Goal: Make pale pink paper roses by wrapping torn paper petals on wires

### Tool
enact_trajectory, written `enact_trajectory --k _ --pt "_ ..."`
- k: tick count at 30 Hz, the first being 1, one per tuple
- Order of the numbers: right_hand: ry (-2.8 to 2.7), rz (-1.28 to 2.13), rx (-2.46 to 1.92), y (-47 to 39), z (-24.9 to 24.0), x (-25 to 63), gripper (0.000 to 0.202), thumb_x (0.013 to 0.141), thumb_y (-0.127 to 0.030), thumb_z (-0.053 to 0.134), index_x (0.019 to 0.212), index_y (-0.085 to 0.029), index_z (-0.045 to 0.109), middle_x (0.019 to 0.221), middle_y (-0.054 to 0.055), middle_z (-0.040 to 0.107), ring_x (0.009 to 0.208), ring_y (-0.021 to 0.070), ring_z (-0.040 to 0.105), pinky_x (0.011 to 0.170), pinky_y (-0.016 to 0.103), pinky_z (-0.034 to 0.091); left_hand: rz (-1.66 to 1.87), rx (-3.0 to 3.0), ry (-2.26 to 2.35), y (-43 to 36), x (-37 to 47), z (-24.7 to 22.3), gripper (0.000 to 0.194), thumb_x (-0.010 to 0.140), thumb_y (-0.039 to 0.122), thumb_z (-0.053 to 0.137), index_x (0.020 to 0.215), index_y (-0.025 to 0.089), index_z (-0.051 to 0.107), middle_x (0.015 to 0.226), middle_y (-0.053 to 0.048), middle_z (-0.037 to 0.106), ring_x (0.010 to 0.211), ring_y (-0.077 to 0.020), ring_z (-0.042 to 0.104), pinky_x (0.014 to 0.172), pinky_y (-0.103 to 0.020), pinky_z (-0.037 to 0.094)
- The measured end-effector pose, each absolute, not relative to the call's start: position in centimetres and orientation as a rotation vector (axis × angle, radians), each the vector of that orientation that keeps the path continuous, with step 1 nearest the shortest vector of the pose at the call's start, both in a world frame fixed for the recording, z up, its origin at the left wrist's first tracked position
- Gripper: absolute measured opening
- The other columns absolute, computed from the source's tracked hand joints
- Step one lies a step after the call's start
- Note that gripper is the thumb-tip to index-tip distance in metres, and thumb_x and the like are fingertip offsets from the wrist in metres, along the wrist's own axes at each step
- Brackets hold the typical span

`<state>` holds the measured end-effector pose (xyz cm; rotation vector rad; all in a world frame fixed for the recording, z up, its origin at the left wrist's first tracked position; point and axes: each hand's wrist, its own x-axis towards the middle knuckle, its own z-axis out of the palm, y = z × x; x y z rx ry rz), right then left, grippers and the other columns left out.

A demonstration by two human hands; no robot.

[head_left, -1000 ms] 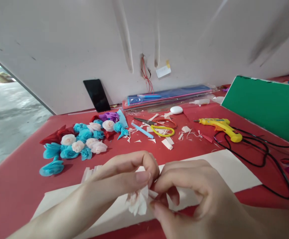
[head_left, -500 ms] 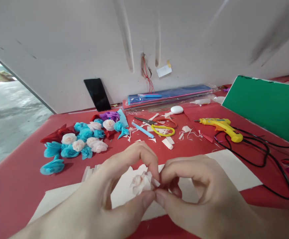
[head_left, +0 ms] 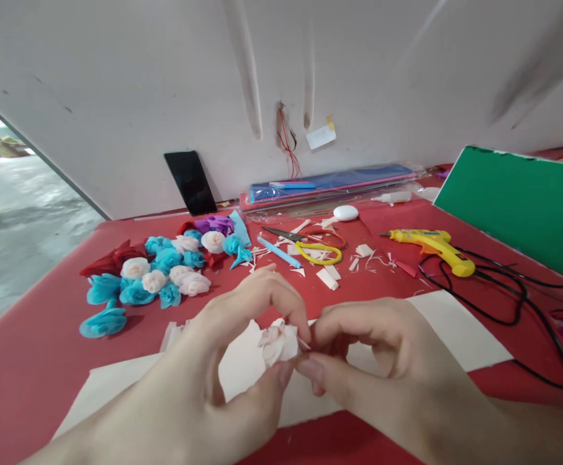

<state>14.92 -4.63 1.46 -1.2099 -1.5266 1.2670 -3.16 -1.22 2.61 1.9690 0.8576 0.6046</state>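
Note:
A pale pink paper flower [head_left: 278, 342] with ruffled petals is held up above a white sheet [head_left: 240, 368]. My left hand [head_left: 223, 342] pinches it from the left between thumb and forefinger. From the right, my right hand [head_left: 368, 361] has its thumb and fingertips closed at the flower's base, right against the left fingertips. Part of that base is hidden behind the fingers. Farther left lies a cluster of finished-looking blue, pink, red and purple paper flowers [head_left: 166, 260].
Scissors [head_left: 317, 253], a blue pen [head_left: 279, 252] and paper scraps [head_left: 327, 278] lie beyond my hands. A yellow glue gun [head_left: 431, 247] with a black cord is at right, before a green board [head_left: 518, 210]. A phone [head_left: 190, 183] leans on the wall.
The flower has turned slightly and moved a little up and right between my fingers. My right thumb has shifted up and left along its base.

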Motion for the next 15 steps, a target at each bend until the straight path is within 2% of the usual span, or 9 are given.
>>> enact_trajectory --k 7,11,15 --pt "-1.426 1.388 -1.209 -4.54 1.43 14.92 0.018 0.076 -0.026 0.065 0.06 -0.018 0.063 0.053 -0.002 0.052 0.053 0.0106 0.048 0.051 0.023 0.04 0.796 1.896 0.911 -1.76 -2.21 2.28 0.013 0.088 0.021 0.048 0.087 0.031 0.056 0.082 0.006 0.056 0.076 -0.0125 0.056 0.066 -0.018 0.049" --pt "-1.364 1.493 -1.155 -4.45 1.27 14.87 0.012 0.077 -0.024 0.065 0.067 -0.017 0.066 0.057 -0.003 0.056 0.055 0.0086 0.046 0.05 0.02 0.039 0.775 1.794 0.923 -2.12 -2.17 2.26 0.016 0.088 0.019 0.049 0.092 0.033 0.055 0.086 0.006 0.06 0.079 -0.0117 0.06 0.067 -0.017 0.05" --pt "-1.292 1.631 -1.112 -4.36 1.22 14.98 0.012 0.08 -0.023 0.066 0.07 -0.017 0.067 0.061 -0.003 0.06 0.058 0.0066 0.047 0.054 0.018 0.038 0.733 1.777 0.902 -1.95 -2.47 2.1 0.013 0.089 0.02 0.048 0.094 0.031 0.054 0.082 0.004 0.062 0.074 -0.0137 0.061 0.06 -0.019 0.051"
